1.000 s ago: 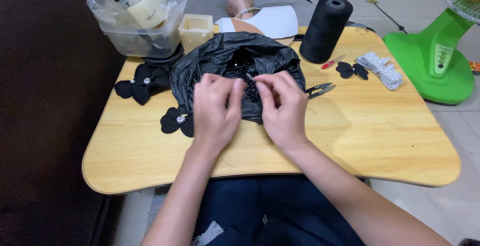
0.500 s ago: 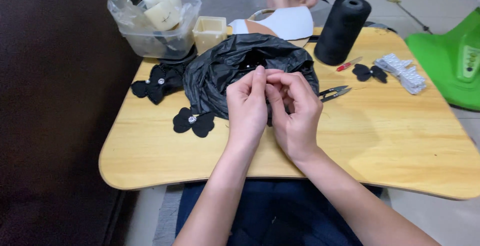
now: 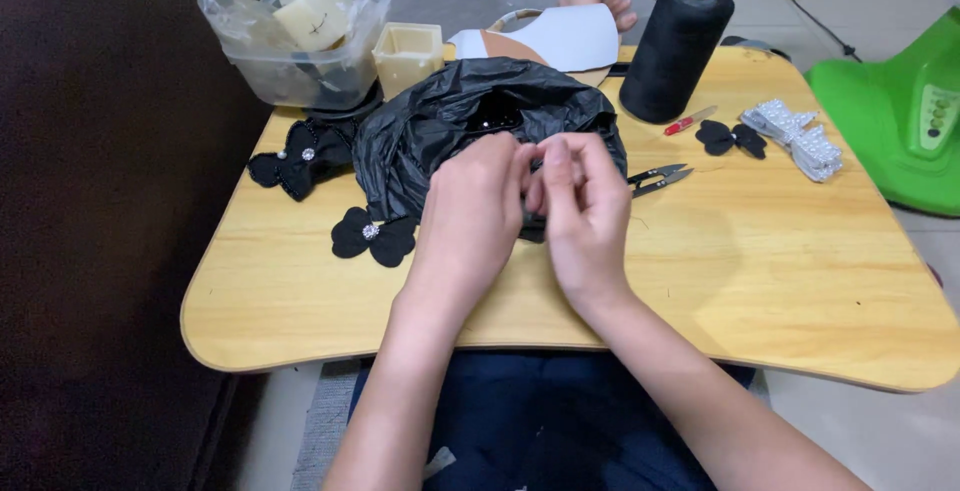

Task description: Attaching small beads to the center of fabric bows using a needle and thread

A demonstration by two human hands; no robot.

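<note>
At the centre of the frame a left hand and a right hand are brought together over a wooden lap table, fingertips meeting between them. A small dark piece is pinched where the fingers meet; only a sliver of it is seen below the fingers, black and soft-edged, and its full shape cannot be told because it is covered by both hands. Both hands are curled tight around this piece, the right thumb and forefinger raised just above it. Directly behind the hands, toward the upper middle, a crumpled black plastic bag is seen, glossy and creased, with small pale beads showing at its opening. To the lower left of the bag a black fabric flower with a shiny centre is laid flat on the table, and a cluster of similar black flowers is placed further up left. At the upper left a clear plastic tub is filled with pale blocks, with a cream square cup beside it. A large black thread spool stands upright at the upper right, with thread snips lying just right of the hands, a black bow and a silver beaded strip further right.
</note>
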